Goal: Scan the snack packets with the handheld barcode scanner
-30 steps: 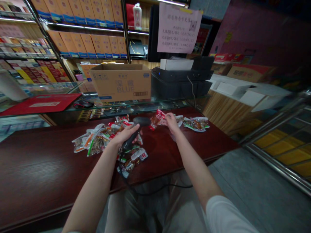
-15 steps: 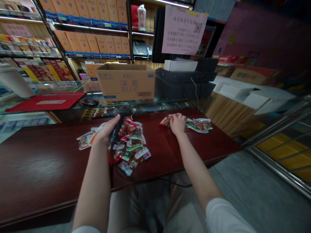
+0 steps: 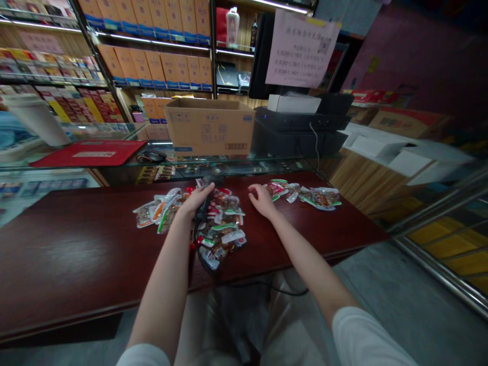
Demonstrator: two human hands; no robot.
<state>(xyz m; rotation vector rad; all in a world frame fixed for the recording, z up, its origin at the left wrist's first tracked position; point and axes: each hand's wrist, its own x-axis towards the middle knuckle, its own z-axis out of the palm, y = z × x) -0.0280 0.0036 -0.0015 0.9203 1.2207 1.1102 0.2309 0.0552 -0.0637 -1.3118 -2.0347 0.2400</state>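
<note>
My left hand [image 3: 195,201] is wrapped round the handle of a black barcode scanner [image 3: 202,211], whose cable runs down toward the table's front edge. Beneath and around it lies a pile of small clear-and-coloured snack packets [image 3: 224,236], with more packets [image 3: 147,213] on its left side. To the right of that pile, my right hand [image 3: 262,201] hovers low over the table, fingers loosely bent and apart, and nothing shows in them. Just beyond it are a red-and-green packet [image 3: 277,188] and a further group of packets [image 3: 321,197].
The dark red table [image 3: 95,244] meets a glass counter bearing a cardboard box [image 3: 209,127], a mouse [image 3: 151,156], a red mat [image 3: 89,153] and a white cup [image 3: 36,119]. A monitor with a pink notice [image 3: 303,48] stands behind. A metal railing [image 3: 442,254] is at right.
My right hand has come away from the packets at right and moved left, leaving a packet there. The scanner in my left hand has shifted over the pile, and the view has swung slightly left.
</note>
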